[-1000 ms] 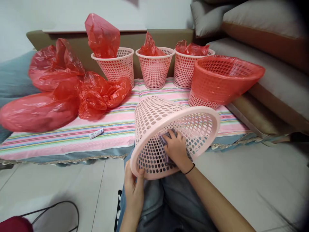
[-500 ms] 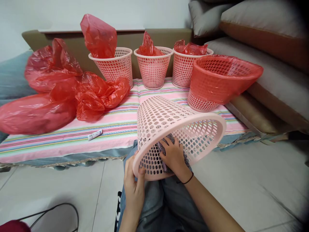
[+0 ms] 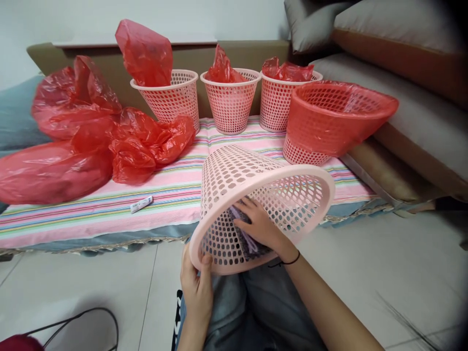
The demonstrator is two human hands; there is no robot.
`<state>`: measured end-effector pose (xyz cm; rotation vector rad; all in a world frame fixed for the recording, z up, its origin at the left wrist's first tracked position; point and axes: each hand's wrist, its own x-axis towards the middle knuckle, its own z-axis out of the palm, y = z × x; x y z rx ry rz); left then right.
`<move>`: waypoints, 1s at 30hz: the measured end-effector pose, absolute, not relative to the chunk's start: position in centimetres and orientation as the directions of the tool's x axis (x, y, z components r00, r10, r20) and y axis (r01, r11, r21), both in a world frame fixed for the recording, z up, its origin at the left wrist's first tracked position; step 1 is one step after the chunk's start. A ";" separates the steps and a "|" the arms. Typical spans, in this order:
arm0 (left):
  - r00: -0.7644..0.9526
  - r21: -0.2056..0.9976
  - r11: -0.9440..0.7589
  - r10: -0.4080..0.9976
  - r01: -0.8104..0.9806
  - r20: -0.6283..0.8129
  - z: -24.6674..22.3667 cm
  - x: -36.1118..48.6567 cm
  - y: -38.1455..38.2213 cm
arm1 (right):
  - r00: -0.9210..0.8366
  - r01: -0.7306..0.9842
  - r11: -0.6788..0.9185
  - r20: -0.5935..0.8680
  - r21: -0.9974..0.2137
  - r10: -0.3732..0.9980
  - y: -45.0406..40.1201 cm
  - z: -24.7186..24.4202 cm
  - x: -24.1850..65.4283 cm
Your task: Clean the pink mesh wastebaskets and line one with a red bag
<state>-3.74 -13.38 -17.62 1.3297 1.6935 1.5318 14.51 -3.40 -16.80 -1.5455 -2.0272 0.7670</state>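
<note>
A pink perforated basket (image 3: 234, 170) lies tilted over the lap, its mouth facing me and to the right. My left hand (image 3: 197, 282) grips the rim at its lower left, thumb inside and fingers behind. Inside the basket, my right hand (image 3: 258, 224) presses a dark grey and purple cloth (image 3: 252, 246) against the inner wall, with fingers partly spread over it. A dark band circles the right wrist. Part of the cloth is hidden under the hand.
Three pink baskets with red bags (image 3: 230, 105) stand at the back of the striped bed. A red-lined basket (image 3: 329, 117) leans at right by stacked cushions (image 3: 413, 112). Red plastic bags (image 3: 54, 170) and a small white tube (image 3: 141, 204) lie at left.
The held basket has shifted slightly left. My right hand has moved a little up and left inside it, and more of the cloth shows below the hand.
</note>
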 end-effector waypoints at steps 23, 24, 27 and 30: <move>-0.459 0.929 -0.094 0.849 0.358 0.263 -18.2 -2.7 -13.2 | -0.185 0.916 0.186 0.036 -0.356 0.982 -5.1 -17.1 12.4; -0.463 0.927 -0.095 0.845 0.362 0.267 -18.3 -2.7 -13.2 | -0.181 0.908 0.176 0.025 -0.381 0.983 -5.0 -17.0 12.6; -0.486 0.930 -0.080 0.834 0.360 0.260 -18.6 -2.7 -13.2 | -0.183 0.838 0.188 0.062 -0.512 0.981 -4.8 -16.8 12.9; -0.507 0.937 -0.065 0.827 0.344 0.243 -18.7 -2.6 -13.2 | -0.259 0.706 0.233 0.063 -0.668 0.964 -4.7 -16.6 13.1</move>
